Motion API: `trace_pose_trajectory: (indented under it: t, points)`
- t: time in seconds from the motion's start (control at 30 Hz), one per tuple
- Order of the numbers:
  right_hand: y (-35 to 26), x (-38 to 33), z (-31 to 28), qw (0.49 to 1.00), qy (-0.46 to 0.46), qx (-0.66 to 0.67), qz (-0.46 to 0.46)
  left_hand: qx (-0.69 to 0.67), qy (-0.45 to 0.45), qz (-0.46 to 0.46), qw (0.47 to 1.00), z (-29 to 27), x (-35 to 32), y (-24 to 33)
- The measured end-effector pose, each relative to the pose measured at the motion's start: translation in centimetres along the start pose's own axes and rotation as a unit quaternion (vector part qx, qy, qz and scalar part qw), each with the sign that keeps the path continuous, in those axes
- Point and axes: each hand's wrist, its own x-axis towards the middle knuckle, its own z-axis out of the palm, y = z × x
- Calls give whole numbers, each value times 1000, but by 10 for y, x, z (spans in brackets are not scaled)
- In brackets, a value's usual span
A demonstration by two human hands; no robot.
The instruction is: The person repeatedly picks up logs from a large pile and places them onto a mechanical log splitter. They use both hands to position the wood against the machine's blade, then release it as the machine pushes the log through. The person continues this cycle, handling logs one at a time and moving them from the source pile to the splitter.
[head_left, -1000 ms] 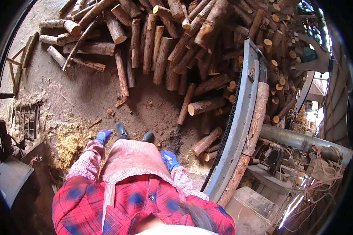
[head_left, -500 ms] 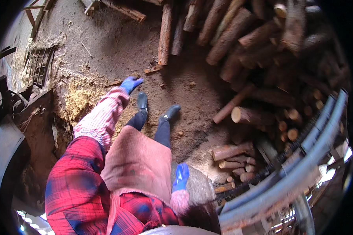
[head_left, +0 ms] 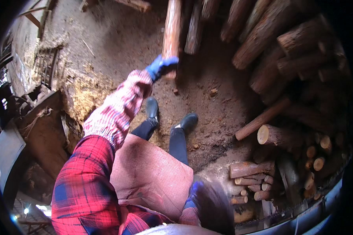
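Left hand point(head_left: 159, 66) grips log point(head_left: 171, 31) end; one-handed hold could slip, dropping it toward boots point(head_left: 151, 107) (right hand point(head_left: 193, 197) half hidden, can't tell).

Notes: nothing legible to me, from upper left to lower right of the frame. I can read no lettering, label, number or sign.
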Motion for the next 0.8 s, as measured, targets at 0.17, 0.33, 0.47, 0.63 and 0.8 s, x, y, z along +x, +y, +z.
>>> trace_pose_trajectory:
  t: [0.17, 0.33, 0.47, 0.63, 0.8]
  points:
    - [-36, -1, 60, 983, -152, 67, -74, -219, -51, -250, 942, 66, -175, 95]
    - [-147, -151, 167, 918, -341, 202, 21, -115, -113, -341, 926, 117, -395, 128]
    - [-155, -205, 145, 900, -297, 307, -90, 89, -236, -310, 917, 161, -488, 152]
    - [-292, -295, -18, 867, -194, 280, -364, 175, -410, -87, 891, 295, -511, 166]
    - [-426, -282, -215, 733, 39, 154, -662, 207, -418, 185, 865, 394, -531, 200]
